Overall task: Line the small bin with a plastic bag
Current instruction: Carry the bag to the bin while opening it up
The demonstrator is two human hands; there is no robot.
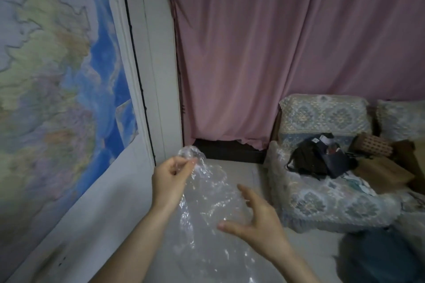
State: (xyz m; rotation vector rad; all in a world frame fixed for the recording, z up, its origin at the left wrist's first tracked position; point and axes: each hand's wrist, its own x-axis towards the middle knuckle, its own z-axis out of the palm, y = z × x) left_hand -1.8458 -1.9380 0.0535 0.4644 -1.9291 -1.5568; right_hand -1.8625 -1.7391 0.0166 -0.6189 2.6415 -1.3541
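right hand (257,220): nearest to camera, fingers spread wide, palm turned toward the plastic bag, thumb low. Looks just beside the bag's right edge; contact not clear through the clear film, cannot tell.
plastic bag (211,209): clear, crinkled, shiny highlights. Hangs down from the left hand, lower part spreads out between the two forearms toward the bottom edge of frame. Landmark for everything below.
left hand (171,179): at the bag's top left, fingertips pinched closed on the bag's upper end; a bunched bit of film sticks up above the pinch.
small bin: no bin can be made out in this view.
floor (232,167): pale, behind and under the bag.
dark blue shape (379,257): right of the bag, bottom right corner, blurred, cannot tell what it is.
sofa (322,190): right of the bag, patterned blue and cream cover, back cushion upright behind the seat.
black bag (308,158): on the sofa seat, right of and beyond the plastic bag, strap loose at its left.
brown items (386,167): further right on the seat, touching the black bag's clutter; blurred.
map (57,76): left of the bag, flat on the white wall, blue sea and pale land.
door frame (158,76): white, beyond the bag's top, between map and curtain.
curtain (287,41): pink, farthest, behind the bag and sofa, hem above a dark strip at floor level.
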